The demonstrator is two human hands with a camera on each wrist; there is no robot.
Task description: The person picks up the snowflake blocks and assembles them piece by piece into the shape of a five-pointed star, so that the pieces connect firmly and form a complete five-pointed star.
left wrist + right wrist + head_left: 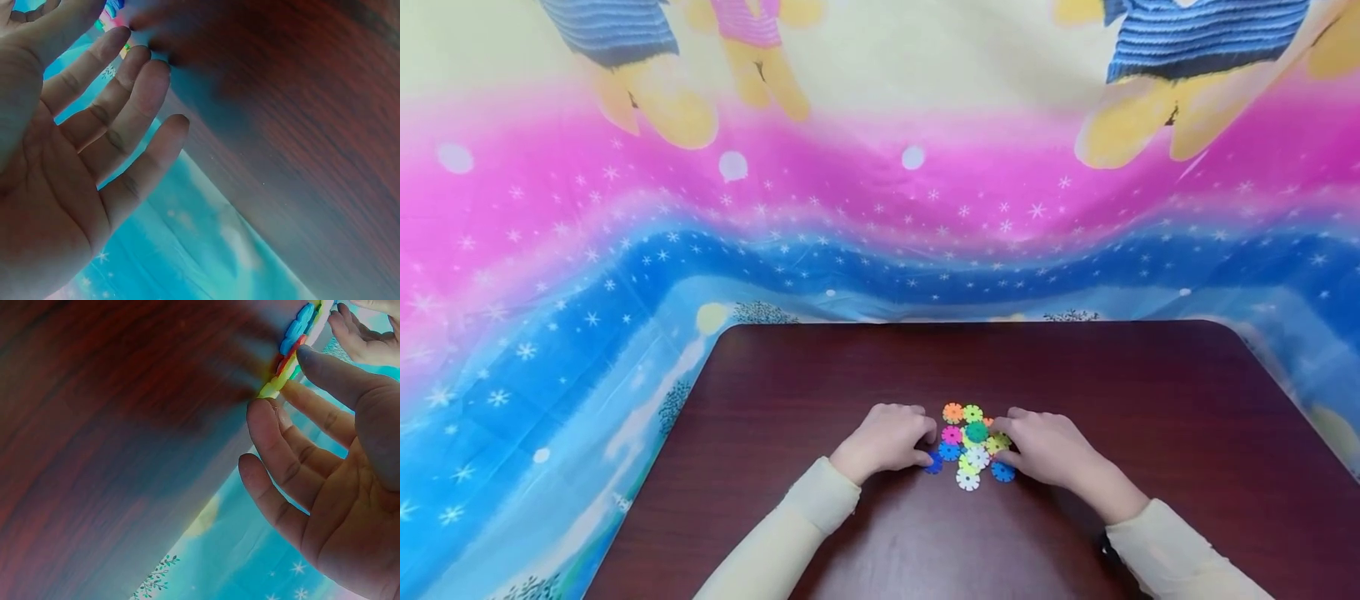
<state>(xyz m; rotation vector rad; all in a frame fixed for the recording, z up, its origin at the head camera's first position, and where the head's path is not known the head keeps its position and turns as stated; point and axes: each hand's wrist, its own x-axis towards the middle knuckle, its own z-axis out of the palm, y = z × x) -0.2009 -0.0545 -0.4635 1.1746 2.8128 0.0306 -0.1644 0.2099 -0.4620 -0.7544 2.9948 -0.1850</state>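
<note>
A small pile of flat, notched plastic discs in several colours lies on the table. Among them are an orange disc (952, 412), a pink disc (951, 435), a green disc (976, 432) and a white disc (967, 479). My left hand (887, 437) is at the pile's left side, its thumb by a dark blue disc (935, 464). In the left wrist view its fingers are loosely extended, with nothing held. My right hand (1048, 446) lies along the right side, fingertips at the yellow discs (272, 386). A blue disc (1003, 472) sits below its thumb.
The dark reddish-brown wooden table (760, 383) has rounded far corners. Behind and around it hangs a printed cloth (850, 183) in pink, blue and cream, with snowflakes and cartoon figures. Both forearms wear cream sleeves (782, 533).
</note>
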